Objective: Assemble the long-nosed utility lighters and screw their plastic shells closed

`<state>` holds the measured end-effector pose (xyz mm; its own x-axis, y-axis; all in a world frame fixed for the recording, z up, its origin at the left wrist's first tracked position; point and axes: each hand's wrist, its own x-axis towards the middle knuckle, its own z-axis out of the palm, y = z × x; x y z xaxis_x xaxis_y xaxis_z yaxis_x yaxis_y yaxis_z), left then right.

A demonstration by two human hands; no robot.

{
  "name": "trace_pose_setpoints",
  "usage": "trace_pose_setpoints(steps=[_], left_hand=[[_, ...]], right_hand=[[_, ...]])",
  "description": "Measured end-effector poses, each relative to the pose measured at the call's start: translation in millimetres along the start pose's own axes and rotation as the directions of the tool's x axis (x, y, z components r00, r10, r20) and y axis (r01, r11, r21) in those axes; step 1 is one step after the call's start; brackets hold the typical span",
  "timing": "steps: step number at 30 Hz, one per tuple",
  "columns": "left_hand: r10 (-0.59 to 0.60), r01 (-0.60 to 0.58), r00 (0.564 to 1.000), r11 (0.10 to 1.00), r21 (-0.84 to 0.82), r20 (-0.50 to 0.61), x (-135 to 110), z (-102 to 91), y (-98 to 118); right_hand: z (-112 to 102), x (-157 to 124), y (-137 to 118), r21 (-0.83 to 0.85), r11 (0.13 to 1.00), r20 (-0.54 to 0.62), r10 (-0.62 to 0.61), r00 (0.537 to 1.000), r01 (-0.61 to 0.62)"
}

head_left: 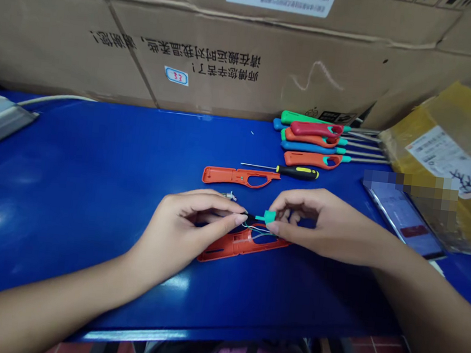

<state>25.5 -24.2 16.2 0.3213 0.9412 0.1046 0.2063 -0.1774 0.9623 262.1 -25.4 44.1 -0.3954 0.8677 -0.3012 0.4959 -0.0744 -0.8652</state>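
My left hand (184, 221) pinches a small black part (250, 219) between thumb and forefinger. Opposite it, my right hand (327, 222) grips the teal trigger (270, 218) with thumb and fingertips; the trigger's narrow end meets the black part. Thin wires hang below them. Under both hands lies an orange lighter shell half (223, 247), inner side up, its right end covered by my right hand. A small metal fitting (230, 195) shows behind my left fingers, mostly hidden. Farther back rests the other orange shell half (221, 175).
A black and yellow screwdriver (298, 173) lies behind the shell half. Several long-necked lighters (314, 149) are piled at the back right, near a taped package (441, 142) and a phone (403, 219). A large cardboard box (217, 34) walls off the blue table's (91, 184) back.
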Motion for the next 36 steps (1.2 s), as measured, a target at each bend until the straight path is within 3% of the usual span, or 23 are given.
trace_pose_setpoints(steps=[3,6,13,17,22,26,32,36], left_hand=[[-0.073,0.073,0.997,0.997,-0.033,-0.012,0.2,0.5,0.5],[-0.072,0.071,0.997,0.996,-0.061,-0.012,0.3,1.4,0.9],[-0.141,0.143,0.990,0.981,-0.129,0.025,-0.8,2.9,1.8],[-0.164,0.166,0.986,0.975,-0.147,0.024,-2.0,2.4,3.5],[-0.157,0.156,0.988,0.974,-0.167,0.006,-1.1,2.9,4.5],[-0.150,0.148,0.989,0.978,-0.148,0.001,-1.0,3.8,5.4],[-0.048,0.047,0.999,0.997,-0.064,-0.020,-3.2,2.4,6.2],[0.123,-0.130,0.989,0.988,0.085,0.077,-4.9,-1.4,1.4]], right_hand=[[0.3,-0.9,1.0,-0.071,0.997,0.027,0.031,0.999,-0.029],[2.2,0.3,3.3,-0.083,0.996,0.043,0.038,0.998,-0.035],[6.4,3.0,2.8,-0.077,0.997,0.054,-0.020,0.998,0.024],[8.8,4.8,3.4,-0.016,0.998,0.069,-0.064,0.996,0.065],[10.1,5.7,5.5,0.142,0.990,0.126,-0.033,0.991,0.015],[10.1,3.5,3.0,0.094,0.996,0.118,-0.018,0.993,0.007],[10.9,1.6,-2.1,0.190,0.982,0.054,0.006,0.999,-0.016],[11.4,1.5,-1.9,0.238,0.968,0.068,0.062,0.996,-0.076]])
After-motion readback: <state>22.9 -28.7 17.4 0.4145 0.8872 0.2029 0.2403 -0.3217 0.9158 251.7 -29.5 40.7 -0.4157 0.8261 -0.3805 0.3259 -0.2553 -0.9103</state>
